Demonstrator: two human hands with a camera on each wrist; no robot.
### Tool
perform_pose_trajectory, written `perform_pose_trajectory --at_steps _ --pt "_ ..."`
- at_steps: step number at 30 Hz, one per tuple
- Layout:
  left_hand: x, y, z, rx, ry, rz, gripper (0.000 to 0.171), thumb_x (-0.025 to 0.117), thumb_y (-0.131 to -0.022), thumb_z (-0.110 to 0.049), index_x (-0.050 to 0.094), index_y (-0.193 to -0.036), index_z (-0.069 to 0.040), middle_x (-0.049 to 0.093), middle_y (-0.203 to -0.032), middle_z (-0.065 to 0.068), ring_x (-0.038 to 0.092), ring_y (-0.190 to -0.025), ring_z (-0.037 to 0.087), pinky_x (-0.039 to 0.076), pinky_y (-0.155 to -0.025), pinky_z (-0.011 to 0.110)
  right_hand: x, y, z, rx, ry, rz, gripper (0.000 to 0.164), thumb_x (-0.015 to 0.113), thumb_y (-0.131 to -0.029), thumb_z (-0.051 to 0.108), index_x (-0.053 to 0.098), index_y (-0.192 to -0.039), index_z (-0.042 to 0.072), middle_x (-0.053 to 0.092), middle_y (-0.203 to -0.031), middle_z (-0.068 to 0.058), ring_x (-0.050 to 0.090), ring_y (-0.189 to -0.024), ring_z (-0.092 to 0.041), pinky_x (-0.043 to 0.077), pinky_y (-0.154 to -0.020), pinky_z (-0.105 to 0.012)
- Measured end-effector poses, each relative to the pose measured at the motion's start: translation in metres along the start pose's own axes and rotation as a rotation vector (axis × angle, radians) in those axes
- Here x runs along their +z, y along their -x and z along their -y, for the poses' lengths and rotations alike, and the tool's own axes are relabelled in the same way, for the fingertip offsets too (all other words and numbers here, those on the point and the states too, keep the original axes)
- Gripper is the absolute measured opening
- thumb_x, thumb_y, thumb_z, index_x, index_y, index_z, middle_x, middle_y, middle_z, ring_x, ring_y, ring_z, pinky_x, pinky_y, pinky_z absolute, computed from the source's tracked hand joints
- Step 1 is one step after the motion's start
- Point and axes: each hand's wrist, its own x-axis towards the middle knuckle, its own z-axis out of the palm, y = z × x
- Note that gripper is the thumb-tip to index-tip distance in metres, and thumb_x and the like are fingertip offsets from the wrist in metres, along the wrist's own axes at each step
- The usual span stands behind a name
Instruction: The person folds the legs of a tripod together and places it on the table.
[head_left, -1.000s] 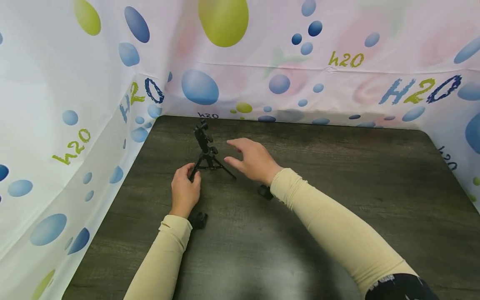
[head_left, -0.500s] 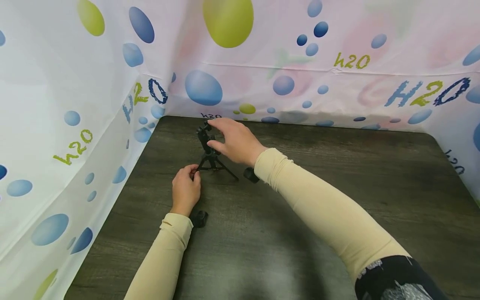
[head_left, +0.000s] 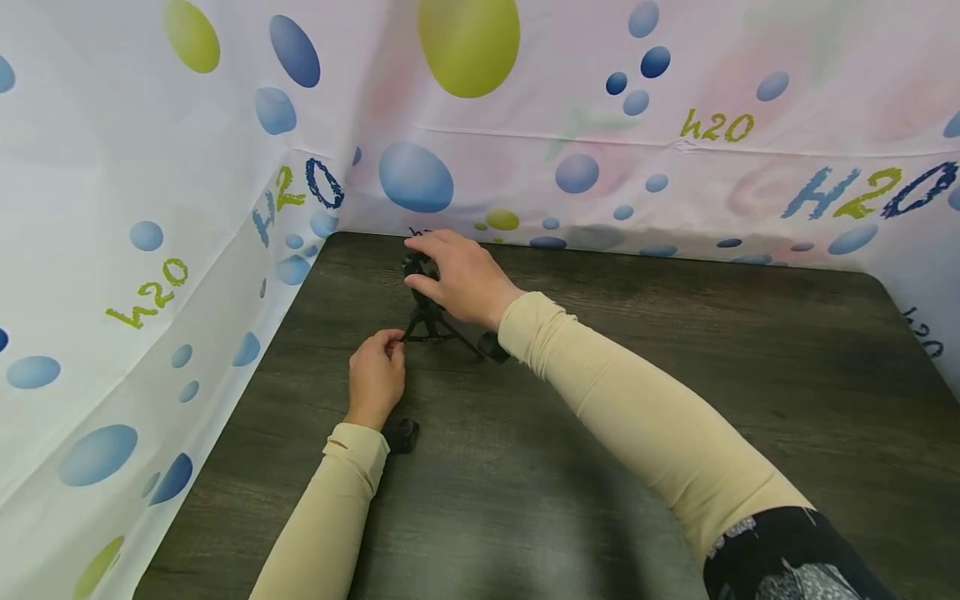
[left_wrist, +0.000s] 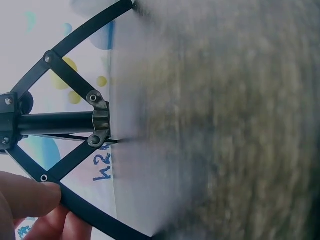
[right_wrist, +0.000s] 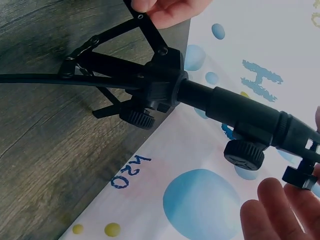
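A small black tripod (head_left: 427,315) stands near the back left of the table, legs spread. In the left wrist view its leg (left_wrist: 95,212) runs down past the metal braces. My left hand (head_left: 377,379) pinches that leg between thumb and fingers. At the tripod's top, my right hand (head_left: 467,279) curves its thumb and fingers around the upper bracket (right_wrist: 299,176), partly hiding it in the head view. The right wrist view shows the center column (right_wrist: 245,110) with ridged knobs (right_wrist: 244,154); the right fingers (right_wrist: 270,215) are beside the bracket, partly cut off by the frame.
The dark wood-grain table (head_left: 600,400) extends to the right and front. A white printed sheet (head_left: 570,108) with blue and green spots rises close behind the tripod and along both sides. Small black devices sit at both wrists (head_left: 402,435).
My right hand has moved left and up from beside the tripod to its top. The tripod's upper part now looks slightly turned. My left hand stays at the leg.
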Motion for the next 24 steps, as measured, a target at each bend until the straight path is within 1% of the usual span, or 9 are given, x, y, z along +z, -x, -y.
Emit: perform_pose_trajectory --at_steps 3,7,10,15,18,24 --pt "-0.001 -0.001 -0.001 -0.017 -0.014 0.013 0.020 0.059 -0.101 -0.008 0.069 -0.116 0.001 0.069 -0.102 0.016 0.064 -0.094 0.031 0.048 -0.087 0.049 -0.001 -0.001 0.001 0.016 -0.002 -0.005 0.050 0.062 -0.102 0.028 0.051 -0.145 0.005 0.052 -0.145 -0.013 0.050 -0.131 -0.025 0.042 -0.105 -0.036" --pt "-0.005 -0.002 -0.003 -0.052 -0.031 0.049 0.020 0.060 -0.101 -0.011 0.070 -0.115 -0.001 0.070 -0.102 0.014 0.066 -0.093 0.030 0.051 -0.083 0.046 -0.002 -0.003 0.003 0.035 -0.021 -0.015 0.046 0.061 -0.102 0.027 0.055 -0.142 0.005 0.056 -0.141 -0.012 0.060 -0.116 -0.022 0.047 -0.098 -0.035" --pt "-0.008 -0.002 -0.003 -0.067 -0.052 0.071 0.019 0.061 -0.101 -0.013 0.070 -0.112 -0.001 0.072 -0.101 0.014 0.067 -0.092 0.030 0.052 -0.080 0.045 -0.003 -0.004 0.004 0.040 -0.022 -0.024 0.043 0.061 -0.102 0.026 0.058 -0.140 0.006 0.058 -0.139 -0.012 0.063 -0.108 -0.021 0.048 -0.096 -0.034" --pt "-0.012 -0.002 -0.003 -0.079 -0.103 0.093 0.018 0.062 -0.100 -0.016 0.072 -0.106 -0.001 0.072 -0.095 0.013 0.066 -0.084 0.030 0.053 -0.074 0.045 -0.003 -0.005 0.005 0.032 0.002 -0.031 0.040 0.061 -0.102 0.026 0.060 -0.137 0.005 0.060 -0.136 -0.012 0.060 -0.119 -0.023 0.045 -0.102 -0.034" --pt "-0.014 -0.002 -0.002 -0.095 -0.135 0.116 0.018 0.063 -0.100 -0.017 0.072 -0.104 -0.002 0.071 -0.092 0.012 0.065 -0.080 0.030 0.053 -0.072 0.045 -0.003 -0.005 0.006 0.017 0.030 -0.028 0.038 0.059 -0.103 0.025 0.062 -0.135 0.005 0.063 -0.133 -0.011 0.057 -0.123 -0.024 0.044 -0.103 -0.035" --pt "-0.015 -0.002 0.001 -0.128 -0.187 0.164 0.018 0.063 -0.100 -0.017 0.071 -0.104 -0.002 0.070 -0.092 0.011 0.065 -0.080 0.031 0.053 -0.074 0.047 -0.002 -0.005 0.007 -0.003 0.092 -0.042 0.035 0.058 -0.104 0.025 0.065 -0.132 0.005 0.066 -0.128 -0.011 0.060 -0.119 -0.025 0.047 -0.100 -0.035"
